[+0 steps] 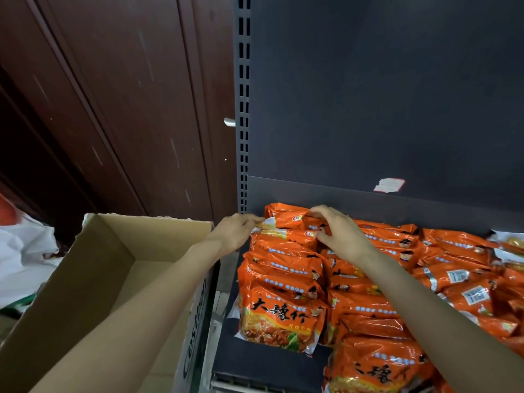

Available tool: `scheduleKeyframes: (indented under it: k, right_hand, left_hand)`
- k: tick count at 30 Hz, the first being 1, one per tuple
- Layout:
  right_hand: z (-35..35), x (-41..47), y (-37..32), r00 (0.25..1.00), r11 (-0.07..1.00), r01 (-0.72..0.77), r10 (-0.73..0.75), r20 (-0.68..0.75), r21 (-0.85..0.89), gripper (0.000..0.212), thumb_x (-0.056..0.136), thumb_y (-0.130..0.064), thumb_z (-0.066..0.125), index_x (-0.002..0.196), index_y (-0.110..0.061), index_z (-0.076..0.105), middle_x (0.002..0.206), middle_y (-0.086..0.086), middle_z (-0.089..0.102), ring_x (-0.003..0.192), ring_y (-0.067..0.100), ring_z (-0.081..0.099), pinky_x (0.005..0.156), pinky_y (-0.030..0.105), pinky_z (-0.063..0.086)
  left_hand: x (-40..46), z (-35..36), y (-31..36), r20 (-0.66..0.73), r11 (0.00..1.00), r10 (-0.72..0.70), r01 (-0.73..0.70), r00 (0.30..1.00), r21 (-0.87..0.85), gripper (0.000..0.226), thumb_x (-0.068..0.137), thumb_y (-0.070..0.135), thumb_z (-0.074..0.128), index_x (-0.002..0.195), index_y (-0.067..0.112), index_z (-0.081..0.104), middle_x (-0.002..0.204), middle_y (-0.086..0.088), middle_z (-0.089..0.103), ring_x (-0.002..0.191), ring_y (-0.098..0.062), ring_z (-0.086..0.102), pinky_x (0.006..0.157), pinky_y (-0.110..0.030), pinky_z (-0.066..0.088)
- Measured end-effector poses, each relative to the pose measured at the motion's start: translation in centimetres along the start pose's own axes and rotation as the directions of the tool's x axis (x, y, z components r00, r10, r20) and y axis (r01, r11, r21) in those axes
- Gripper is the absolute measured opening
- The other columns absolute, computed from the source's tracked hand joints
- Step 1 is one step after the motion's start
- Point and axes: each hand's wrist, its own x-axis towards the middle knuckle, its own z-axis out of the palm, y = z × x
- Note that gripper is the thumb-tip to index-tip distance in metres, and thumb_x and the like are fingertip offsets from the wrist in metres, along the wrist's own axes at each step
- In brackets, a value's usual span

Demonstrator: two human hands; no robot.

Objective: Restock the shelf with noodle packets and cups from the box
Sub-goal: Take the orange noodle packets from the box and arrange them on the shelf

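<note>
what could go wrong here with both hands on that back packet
The front packet of the left row leans out near the shelf's front edge; pushing the row from behind could tip it off. The left hand and right hand pinch the back packet by its thin wrapper, which might crease or tear. The packets are stacked loosely and could slide.

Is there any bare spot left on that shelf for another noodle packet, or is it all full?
Mostly full. Orange packets crowd the shelf from the back wall forward, where the left hand and right hand handle the rear ones. Bare strips remain at the front left corner and down the left edge. The cardboard box beside it shows a bare inside.
</note>
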Motion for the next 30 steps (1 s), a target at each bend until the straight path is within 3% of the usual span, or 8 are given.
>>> scheduleKeyframes:
  k: [6, 9, 14, 16, 20, 24, 27, 30]
  right_hand:
    - [0.1, -0.8, -0.1, 0.991, 0.989, 0.135, -0.135, 0.000, -0.054, 0.009, 0.087, -0.015, 0.064, 0.093, -0.018, 0.070, 0.118, -0.005, 0.059, 0.110, 0.012, 0.054, 0.095, 0.027, 0.043]
    - [-0.1, -1.2, -0.3, 0.993, 0.993, 0.115, -0.115, 0.030, -0.003, 0.010, 0.088, -0.013, 0.064, 0.094, -0.016, 0.071, 0.107, -0.002, 0.068, 0.101, 0.013, 0.062, 0.088, 0.027, 0.047]
    - [0.2, -1.4, -0.6, 0.999, 0.999, 0.049, -0.049, -0.002, 0.018, 0.014, 0.089, -0.012, 0.062, 0.100, -0.015, 0.070, 0.105, 0.001, 0.069, 0.087, 0.015, 0.065, 0.080, 0.026, 0.049]
    - [0.1, -1.3, -0.9, 0.998, 0.999, 0.014, -0.011, -0.066, 0.047, 0.016, 0.090, -0.011, 0.060, 0.102, -0.015, 0.070, 0.105, 0.003, 0.070, 0.079, 0.016, 0.065, 0.080, 0.031, 0.053]
    - [0.0, -1.1, -2.0, 0.978, 0.998, 0.015, -0.001, -0.208, 0.064, 0.020, 0.091, -0.007, 0.058, 0.106, -0.016, 0.069, 0.106, 0.003, 0.069, 0.090, 0.018, 0.066, 0.083, 0.032, 0.053]
    - [0.2, -0.9, -2.7, 0.966, 0.996, -0.002, 0.025, -0.258, 0.089, 0.017, 0.091, -0.009, 0.058, 0.104, -0.015, 0.068, 0.106, 0.003, 0.068, 0.086, 0.018, 0.066, 0.079, 0.032, 0.055]
    - [0.3, -0.8, -2.9, 0.967, 0.988, -0.007, 0.045, -0.249, 0.152, 0.018, 0.090, -0.010, 0.061, 0.107, -0.013, 0.066, 0.106, 0.003, 0.067, 0.094, 0.013, 0.063, 0.079, 0.017, 0.046]
    - [0.3, -1.0, -2.8, 0.984, 0.965, -0.012, 0.059, -0.169, 0.263, 0.024, 0.086, -0.014, 0.067, 0.109, -0.014, 0.062, 0.108, -0.004, 0.061, 0.101, 0.007, 0.058, 0.083, 0.017, 0.042]
  left_hand:
    - [-0.2, -0.7, 1.3, -0.005, 0.987, -0.088, 0.088, 0.996, 0.133, 0.038, 0.099, 0.020, 0.037, 0.133, 0.025, 0.053, 0.137, -0.005, 0.053, 0.125, -0.023, 0.049, 0.100, -0.033, 0.039]
    - [-0.4, -0.9, 0.9, 0.017, 0.976, -0.102, 0.097, 0.995, 0.193, 0.034, 0.093, 0.017, 0.044, 0.120, 0.016, 0.063, 0.126, -0.008, 0.060, 0.115, -0.026, 0.054, 0.092, -0.033, 0.040]
    - [-0.5, -0.7, 0.2, 0.002, 0.991, -0.125, 0.125, 0.992, -0.049, 0.013, 0.093, 0.026, 0.045, 0.089, 0.019, 0.056, 0.098, -0.003, 0.058, 0.091, -0.019, 0.050, 0.082, -0.032, 0.035]
    - [-0.6, -0.7, 0.2, 0.021, 0.989, -0.118, 0.120, 0.993, -0.083, 0.020, 0.094, 0.033, 0.044, 0.093, 0.019, 0.058, 0.106, -0.002, 0.060, 0.100, -0.020, 0.051, 0.088, -0.033, 0.036]
    - [-1.1, 0.0, 0.5, 0.099, 0.981, -0.107, 0.121, 0.989, -0.153, 0.043, 0.097, 0.047, 0.039, 0.130, 0.022, 0.053, 0.132, -0.003, 0.055, 0.125, -0.024, 0.046, 0.106, -0.037, 0.031]
    - [-1.1, 0.5, 0.1, 0.176, 0.941, -0.113, 0.162, 0.978, -0.297, 0.040, 0.097, 0.048, 0.037, 0.125, 0.024, 0.053, 0.127, -0.004, 0.059, 0.122, -0.021, 0.050, 0.111, -0.039, 0.030]
    - [-0.9, 0.5, -0.5, 0.061, 0.994, -0.015, 0.021, 0.998, -0.109, 0.047, 0.095, 0.050, 0.040, 0.123, 0.016, 0.057, 0.123, -0.005, 0.060, 0.116, -0.021, 0.054, 0.104, -0.039, 0.039]
    - [-1.2, 0.5, -0.5, -0.073, 0.986, 0.168, -0.168, 0.983, 0.017, 0.034, 0.091, 0.039, 0.056, 0.118, 0.019, 0.060, 0.117, 0.004, 0.055, 0.109, -0.013, 0.054, 0.096, -0.037, 0.049]
